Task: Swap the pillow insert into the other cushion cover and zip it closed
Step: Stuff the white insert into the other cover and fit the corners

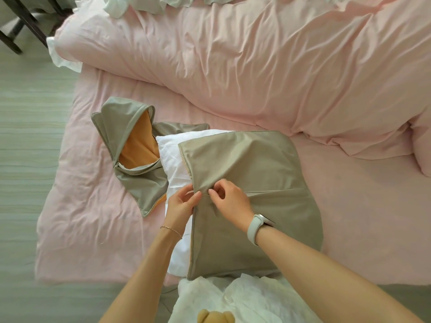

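Note:
A flat taupe cushion cover (256,173) lies on top of the white pillow insert (173,157) near the bed's front edge. My left hand (180,206) grips the cover's left edge at the end of its zipper seam. My right hand (229,199) pinches the fabric or zipper pull right beside it, thumb and forefinger together. A second taupe cover (130,148) with an orange inside lies crumpled and open to the left, partly under the insert.
The pink sheet of the bed (93,206) spreads all around. A bulky pink duvet (279,66) is heaped across the back and right. Grey floor (28,136) lies to the left, with dark furniture legs (21,24) at the top left.

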Action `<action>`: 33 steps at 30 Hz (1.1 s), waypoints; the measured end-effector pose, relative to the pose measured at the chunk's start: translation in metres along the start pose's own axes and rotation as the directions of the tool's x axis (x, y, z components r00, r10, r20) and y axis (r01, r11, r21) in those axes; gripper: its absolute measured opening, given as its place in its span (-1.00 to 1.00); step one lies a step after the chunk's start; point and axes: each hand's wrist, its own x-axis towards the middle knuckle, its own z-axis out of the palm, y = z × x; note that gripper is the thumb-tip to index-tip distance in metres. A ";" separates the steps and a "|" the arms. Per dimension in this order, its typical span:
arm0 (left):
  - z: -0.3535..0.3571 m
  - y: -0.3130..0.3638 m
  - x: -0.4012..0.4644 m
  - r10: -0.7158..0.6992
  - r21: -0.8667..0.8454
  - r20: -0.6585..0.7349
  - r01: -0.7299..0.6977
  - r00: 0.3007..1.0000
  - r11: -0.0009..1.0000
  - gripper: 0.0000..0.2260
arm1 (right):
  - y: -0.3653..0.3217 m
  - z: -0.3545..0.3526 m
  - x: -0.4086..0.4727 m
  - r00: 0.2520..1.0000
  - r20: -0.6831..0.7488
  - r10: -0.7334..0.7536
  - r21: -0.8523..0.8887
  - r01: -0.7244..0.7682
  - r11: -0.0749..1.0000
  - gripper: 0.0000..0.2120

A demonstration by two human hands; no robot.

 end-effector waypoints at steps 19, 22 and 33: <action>0.014 -0.001 -0.001 0.176 0.148 -0.155 -0.153 0.972 0.977 -0.80 | 0.028 -0.018 -0.011 0.990 -0.117 -0.077 0.186 0.098 0.978 -0.86; 0.011 0.004 0.003 0.187 0.155 -0.249 -0.151 0.950 0.976 -0.80 | 0.045 -0.039 -0.007 0.970 -0.238 0.050 0.218 0.003 0.976 -0.88; 0.009 0.009 0.028 0.428 0.709 -0.550 0.129 0.717 0.693 -0.58 | 0.128 -0.108 -0.021 0.825 -0.525 0.209 0.134 -0.162 0.978 -0.88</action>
